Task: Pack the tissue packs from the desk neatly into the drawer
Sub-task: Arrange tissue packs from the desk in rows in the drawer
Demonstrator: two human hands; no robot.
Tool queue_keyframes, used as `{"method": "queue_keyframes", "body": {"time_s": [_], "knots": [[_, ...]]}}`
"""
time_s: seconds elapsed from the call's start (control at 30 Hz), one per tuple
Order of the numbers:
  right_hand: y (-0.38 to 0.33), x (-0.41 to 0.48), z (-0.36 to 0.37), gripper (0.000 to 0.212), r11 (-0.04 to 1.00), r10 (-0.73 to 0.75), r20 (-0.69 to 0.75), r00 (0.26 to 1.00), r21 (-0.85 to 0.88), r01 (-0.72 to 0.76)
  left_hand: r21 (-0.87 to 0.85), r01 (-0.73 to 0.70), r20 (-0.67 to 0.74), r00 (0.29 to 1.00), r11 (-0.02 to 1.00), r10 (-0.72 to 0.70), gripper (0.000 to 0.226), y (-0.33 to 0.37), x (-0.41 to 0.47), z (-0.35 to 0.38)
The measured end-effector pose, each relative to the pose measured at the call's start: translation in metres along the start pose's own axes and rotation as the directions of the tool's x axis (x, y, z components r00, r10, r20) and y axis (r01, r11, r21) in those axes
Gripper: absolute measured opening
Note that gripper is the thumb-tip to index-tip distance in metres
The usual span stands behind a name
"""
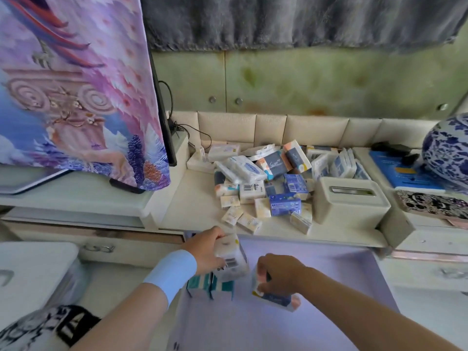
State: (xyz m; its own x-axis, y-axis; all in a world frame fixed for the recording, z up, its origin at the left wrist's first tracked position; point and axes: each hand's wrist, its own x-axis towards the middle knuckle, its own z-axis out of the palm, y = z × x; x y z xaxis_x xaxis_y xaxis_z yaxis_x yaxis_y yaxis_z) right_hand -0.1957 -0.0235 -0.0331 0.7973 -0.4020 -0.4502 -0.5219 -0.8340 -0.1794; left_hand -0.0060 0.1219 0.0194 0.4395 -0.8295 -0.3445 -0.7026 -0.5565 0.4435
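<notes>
Your left hand [206, 252] grips a white pack [231, 259] with a barcode, holding it over the open drawer [334, 287]. Just under that hand, two teal packs [210, 287] stand side by side in the drawer. Your right hand [278, 274] is curled round a navy and orange pack [277, 298] that hangs below its fingers; it seems to touch the drawer floor, though blur makes this unsure. Beyond both hands the pile of packs [263, 183] lies on the desk [192, 206], with a tissue box [349, 203] beyond your right hand
</notes>
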Motion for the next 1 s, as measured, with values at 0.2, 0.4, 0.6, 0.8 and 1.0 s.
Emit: {"method": "queue_keyframes", "body": {"time_s": [0.2,0.4,0.6,0.8,1.0], "knots": [[0.007,0.007,0.048,0.026,0.998,0.026,0.029,0.999,0.058,-0.027,-0.049,-0.044,0.016,0.999,0.998,0.045,0.051,-0.002,-0.004,0.010],[0.011,0.010,0.006,0.034,0.876,0.077,-0.063,0.995,0.481,-0.038,-0.232,-0.028,0.030,0.999,0.972,0.036,0.054,0.003,0.001,0.020],[0.026,-0.014,-0.020,0.059,0.578,-0.029,0.143,0.989,0.810,-0.100,-0.402,-0.046,0.018,0.998,0.914,0.059,0.057,0.018,0.014,0.047],[0.044,-0.024,0.011,0.049,0.893,0.122,-0.352,0.928,0.447,0.052,-0.649,0.164,0.203,0.978,0.743,-0.038,0.036,0.042,0.024,0.063],[0.047,-0.034,0.038,0.061,0.922,-0.322,-0.649,0.689,-0.049,0.384,-0.755,0.435,0.431,0.893,0.490,-0.129,0.044,0.033,0.038,0.063]]}}
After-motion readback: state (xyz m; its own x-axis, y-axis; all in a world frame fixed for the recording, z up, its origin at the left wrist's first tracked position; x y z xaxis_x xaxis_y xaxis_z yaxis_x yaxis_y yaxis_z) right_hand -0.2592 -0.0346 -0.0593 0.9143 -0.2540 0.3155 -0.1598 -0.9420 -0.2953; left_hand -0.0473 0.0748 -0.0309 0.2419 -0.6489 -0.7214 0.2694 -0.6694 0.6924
